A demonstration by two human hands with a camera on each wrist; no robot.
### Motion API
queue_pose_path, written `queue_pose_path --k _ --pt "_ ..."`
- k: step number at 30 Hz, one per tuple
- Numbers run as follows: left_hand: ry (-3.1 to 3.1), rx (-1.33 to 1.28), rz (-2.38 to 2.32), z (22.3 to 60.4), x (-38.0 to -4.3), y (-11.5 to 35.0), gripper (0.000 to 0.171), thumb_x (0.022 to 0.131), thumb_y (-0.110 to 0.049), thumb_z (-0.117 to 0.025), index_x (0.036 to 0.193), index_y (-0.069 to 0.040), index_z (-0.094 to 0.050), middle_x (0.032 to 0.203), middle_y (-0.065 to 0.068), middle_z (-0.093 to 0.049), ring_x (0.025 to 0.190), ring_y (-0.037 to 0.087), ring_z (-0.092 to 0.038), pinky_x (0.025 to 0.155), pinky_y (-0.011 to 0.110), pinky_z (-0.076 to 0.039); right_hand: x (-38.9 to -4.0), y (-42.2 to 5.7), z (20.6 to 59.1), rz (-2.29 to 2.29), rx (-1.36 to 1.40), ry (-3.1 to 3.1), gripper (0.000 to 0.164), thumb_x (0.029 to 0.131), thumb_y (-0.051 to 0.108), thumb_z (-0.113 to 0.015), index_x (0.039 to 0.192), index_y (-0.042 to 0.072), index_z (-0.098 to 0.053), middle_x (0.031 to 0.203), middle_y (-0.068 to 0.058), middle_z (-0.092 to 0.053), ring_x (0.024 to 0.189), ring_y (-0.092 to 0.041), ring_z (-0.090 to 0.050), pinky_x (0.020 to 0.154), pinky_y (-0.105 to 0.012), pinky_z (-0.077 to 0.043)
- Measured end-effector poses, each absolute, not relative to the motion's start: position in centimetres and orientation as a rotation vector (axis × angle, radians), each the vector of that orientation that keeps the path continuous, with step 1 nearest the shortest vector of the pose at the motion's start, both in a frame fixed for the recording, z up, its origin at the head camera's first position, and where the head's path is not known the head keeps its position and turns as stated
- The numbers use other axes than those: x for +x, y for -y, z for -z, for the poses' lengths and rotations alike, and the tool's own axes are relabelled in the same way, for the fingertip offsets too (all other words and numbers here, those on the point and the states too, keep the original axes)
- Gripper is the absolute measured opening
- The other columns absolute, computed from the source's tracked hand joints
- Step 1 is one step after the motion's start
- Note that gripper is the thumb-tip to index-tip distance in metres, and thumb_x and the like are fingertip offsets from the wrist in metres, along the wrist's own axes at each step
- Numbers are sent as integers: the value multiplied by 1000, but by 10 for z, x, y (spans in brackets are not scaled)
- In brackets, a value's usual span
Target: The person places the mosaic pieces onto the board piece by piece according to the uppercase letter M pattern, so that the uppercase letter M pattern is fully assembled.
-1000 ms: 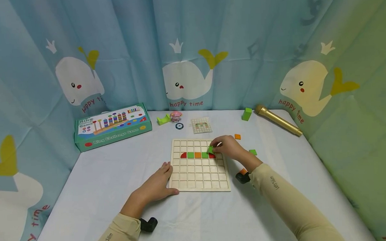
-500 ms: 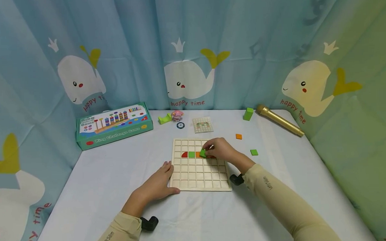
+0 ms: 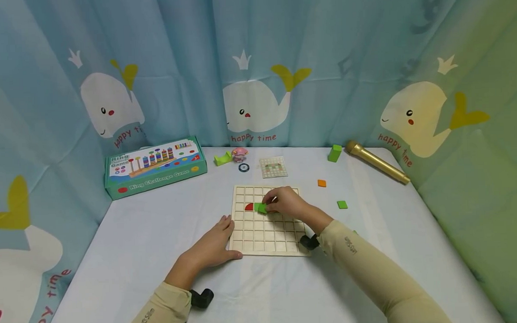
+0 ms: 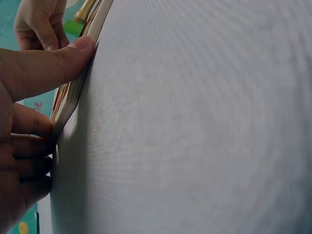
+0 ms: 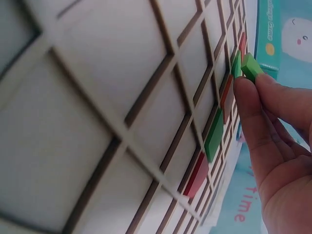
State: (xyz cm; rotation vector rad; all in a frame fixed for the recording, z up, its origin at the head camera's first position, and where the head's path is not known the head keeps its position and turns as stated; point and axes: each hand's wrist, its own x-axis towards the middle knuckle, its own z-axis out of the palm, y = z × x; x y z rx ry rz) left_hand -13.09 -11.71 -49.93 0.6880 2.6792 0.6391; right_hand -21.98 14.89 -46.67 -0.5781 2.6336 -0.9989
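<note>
A light wooden grid board (image 3: 261, 235) lies on the table, bearing a row of tiles. My left hand (image 3: 211, 244) rests at the board's near left corner, thumb and fairly straight fingers touching its edges. Between right thumb and fingertips, my right hand (image 3: 287, 204) pinches a green square tile (image 5: 251, 67), tilted above the row. In the right wrist view the row shows a red quarter-round tile (image 5: 197, 176), a green tile (image 5: 214, 136), an orange tile (image 5: 226, 99), another green tile (image 5: 236, 64) and a far red tile (image 5: 243, 44).
Right of the board lie an orange tile (image 3: 322, 183) and a green tile (image 3: 342, 204). Behind it are a pattern card (image 3: 273, 167), a compass-like disc (image 3: 243, 167), a pink figurine (image 3: 239, 154), a green block (image 3: 334, 153), a gold microphone (image 3: 377, 162) and a game box (image 3: 156, 167).
My right hand has carried the green tile leftward along the row, from above the right-hand red tile to beside the left green one. My left hand stays at the board's corner.
</note>
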Motion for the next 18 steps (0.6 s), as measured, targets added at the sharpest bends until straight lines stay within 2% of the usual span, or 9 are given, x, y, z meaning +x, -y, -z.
queue_pose_path --k 10,18 --pt "-2673 700 -646 498 -131 117 98 86 -48 -77 154 7 -32 163 20 -23 152 32 -16 119 45 -25 -219 -131 467 963 -676 -2618 12 91 8 -75 103 9 -77 98 -1 -73 91 -14 -66 80 -31 -55" --pt "-2681 710 -617 498 -131 117 98 87 -49 -77 154 7 -32 163 20 -23 152 32 -17 119 45 -24 -219 -117 471 924 -724 -2621 11 91 9 -76 102 9 -78 99 0 -73 87 -9 -66 77 -27 -55"
